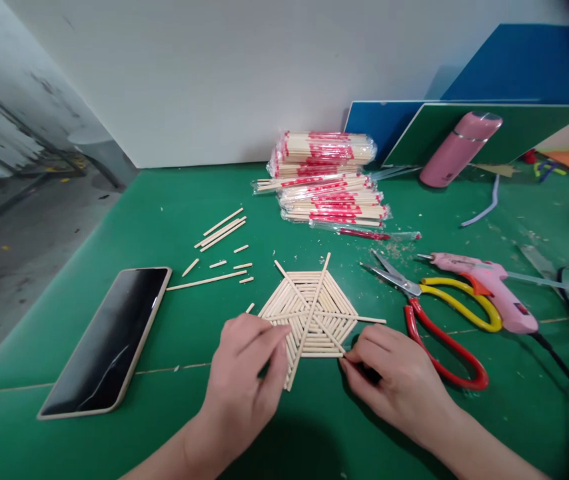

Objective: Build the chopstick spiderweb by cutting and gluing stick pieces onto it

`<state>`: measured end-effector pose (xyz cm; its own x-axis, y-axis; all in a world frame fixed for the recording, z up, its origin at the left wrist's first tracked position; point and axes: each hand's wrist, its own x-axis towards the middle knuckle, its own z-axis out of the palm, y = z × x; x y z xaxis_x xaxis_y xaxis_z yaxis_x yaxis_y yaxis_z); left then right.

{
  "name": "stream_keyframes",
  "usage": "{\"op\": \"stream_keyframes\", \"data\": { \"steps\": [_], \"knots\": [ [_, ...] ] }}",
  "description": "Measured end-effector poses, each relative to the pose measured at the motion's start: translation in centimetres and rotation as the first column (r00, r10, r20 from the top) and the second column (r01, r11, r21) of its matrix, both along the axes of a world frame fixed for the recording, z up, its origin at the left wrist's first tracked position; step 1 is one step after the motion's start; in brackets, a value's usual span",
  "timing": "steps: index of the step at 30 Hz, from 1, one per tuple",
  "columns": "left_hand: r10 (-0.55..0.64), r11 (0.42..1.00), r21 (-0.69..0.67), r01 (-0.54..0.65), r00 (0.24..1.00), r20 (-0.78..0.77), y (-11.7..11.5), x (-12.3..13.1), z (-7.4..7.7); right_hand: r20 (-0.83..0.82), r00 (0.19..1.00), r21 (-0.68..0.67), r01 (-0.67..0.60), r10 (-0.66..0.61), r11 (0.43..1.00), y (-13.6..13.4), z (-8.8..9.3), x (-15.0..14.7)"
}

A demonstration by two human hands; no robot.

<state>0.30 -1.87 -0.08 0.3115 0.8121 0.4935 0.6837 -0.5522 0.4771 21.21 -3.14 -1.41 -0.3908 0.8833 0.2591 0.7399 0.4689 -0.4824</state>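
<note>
A hexagonal web of pale wooden sticks (314, 303) lies flat on the green table (284, 207), crossed by three long spokes. My left hand (244, 373) pinches the web's near-left edge, its fingers curled round the stick ends. My right hand (394, 380) has its fingers closed at the web's near-right corner, touching the outer stick. Loose cut sticks (222, 247) lie scattered behind and to the left of the web.
A dark phone (109, 340) lies at the left. Scissors with red and yellow handles (439, 320) and a pink glue gun (489, 293) sit right of the web. Wrapped chopstick bundles (327, 177) are stacked at the back, beside a pink flask (459, 150) and coloured boards (489, 127).
</note>
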Motion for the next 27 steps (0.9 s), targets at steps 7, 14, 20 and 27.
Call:
{"op": "stream_keyframes", "data": {
  "steps": [7,14,20,27],
  "knots": [
    [0.042,0.999,-0.001,-0.042,0.999,0.009,0.7,-0.6,-0.2,-0.007,1.000,-0.002,-0.004,0.004,1.000,0.0,-0.1,0.2],
    [-0.256,0.965,-0.107,0.239,0.947,-0.194,0.2,0.1,-0.4,-0.003,1.000,-0.003,-0.008,0.008,1.000,0.0,-0.1,0.0],
    [-0.260,0.966,-0.065,0.252,0.919,-0.298,-0.1,0.5,-1.0,0.009,1.000,0.013,-0.006,0.006,1.000,0.0,0.0,0.0],
    [-0.236,0.971,-0.043,0.236,0.913,-0.333,-0.2,0.8,-1.5,0.007,1.000,0.029,0.013,-0.013,1.000,-0.1,0.0,-0.1]
  ]
}}
